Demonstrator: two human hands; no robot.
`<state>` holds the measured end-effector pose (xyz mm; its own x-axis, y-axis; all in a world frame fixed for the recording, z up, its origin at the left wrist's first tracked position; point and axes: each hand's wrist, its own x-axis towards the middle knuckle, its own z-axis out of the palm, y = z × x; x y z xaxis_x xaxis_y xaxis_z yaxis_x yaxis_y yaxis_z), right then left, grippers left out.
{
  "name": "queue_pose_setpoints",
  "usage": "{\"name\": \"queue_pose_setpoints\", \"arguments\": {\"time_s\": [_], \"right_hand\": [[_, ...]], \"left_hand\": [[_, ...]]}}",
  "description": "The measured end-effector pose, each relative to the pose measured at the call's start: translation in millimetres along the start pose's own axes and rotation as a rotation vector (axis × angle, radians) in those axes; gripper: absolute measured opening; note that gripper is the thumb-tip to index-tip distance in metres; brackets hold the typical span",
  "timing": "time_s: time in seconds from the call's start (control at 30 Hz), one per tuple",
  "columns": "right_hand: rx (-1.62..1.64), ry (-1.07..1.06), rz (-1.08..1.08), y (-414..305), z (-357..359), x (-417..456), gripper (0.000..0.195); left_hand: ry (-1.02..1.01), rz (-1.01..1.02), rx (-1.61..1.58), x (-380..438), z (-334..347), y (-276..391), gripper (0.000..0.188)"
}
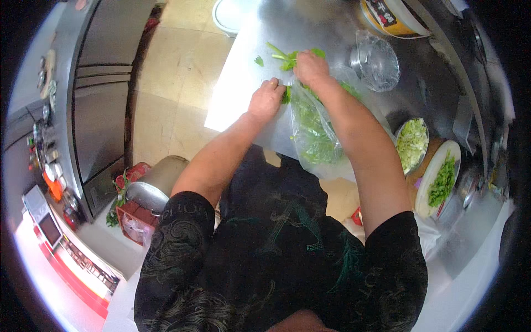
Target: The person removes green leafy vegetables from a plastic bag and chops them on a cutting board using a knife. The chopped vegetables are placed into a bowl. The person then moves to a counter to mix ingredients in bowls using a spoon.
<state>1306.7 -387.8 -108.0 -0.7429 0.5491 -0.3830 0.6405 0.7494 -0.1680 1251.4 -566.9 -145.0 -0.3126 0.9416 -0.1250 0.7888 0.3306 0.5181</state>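
My right hand [310, 68] is closed around a leafy green stalk [281, 54], probably celery, whose cut end points to the upper left. A small loose leaf [259, 61] lies on the steel table to the left of that stalk. Below my right wrist is a transparent plastic bag [317, 133] full of leafy greens, hanging partly over the near table edge. My left hand [266, 98] is at the bag's left side with its fingers curled. Green leaf shows right beside its fingertips, but whether they grip it is hidden.
Right of the bag are a plastic-covered bowl [377, 62], a dish of chopped pale vegetable [412, 143] and an oval plate [450, 151] with chopped herbs. A printed bucket [396, 18] stands at the far right. On the floor side are a metal pot [159, 178] and a red crate [135, 222].
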Motion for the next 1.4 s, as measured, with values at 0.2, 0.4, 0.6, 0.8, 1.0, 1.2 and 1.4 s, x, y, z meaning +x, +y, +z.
{"name": "queue_pose_setpoints", "arguments": {"time_s": [0.2,0.4,0.6,0.8,1.0,1.2,1.4], "right_hand": [[0.415,0.563,0.000,30.3,-89.3,-88.4,0.028],[0.717,0.836,0.393,57.3,-81.7,-207.6,0.021],[0.776,0.739,0.689,73.7,-43.8,-223.6,0.024],[1.089,0.739,0.716,90.8,-10.8,-213.4,0.027],[1.101,0.807,0.694,100.4,7.1,-215.5,0.023],[1.654,0.792,0.518,93.5,-44.8,-225.7,0.025],[2.366,0.804,0.138,106.9,-74.2,-228.8,0.019]], "left_hand": [[0.141,-0.072,-0.209,14.1,-15.9,-28.2,0.014],[0.251,-0.162,-0.808,41.8,-100.8,51.6,0.015],[-0.048,0.227,-0.556,72.5,-90.8,119.6,0.017],[-0.445,0.093,-0.513,57.1,-27.4,131.2,0.041],[-0.254,0.453,-0.236,44.5,-27.9,166.2,0.076],[-0.318,0.593,0.017,71.7,-38.0,172.6,0.031],[-0.265,0.457,-0.557,89.2,-94.6,218.4,0.025]]}}
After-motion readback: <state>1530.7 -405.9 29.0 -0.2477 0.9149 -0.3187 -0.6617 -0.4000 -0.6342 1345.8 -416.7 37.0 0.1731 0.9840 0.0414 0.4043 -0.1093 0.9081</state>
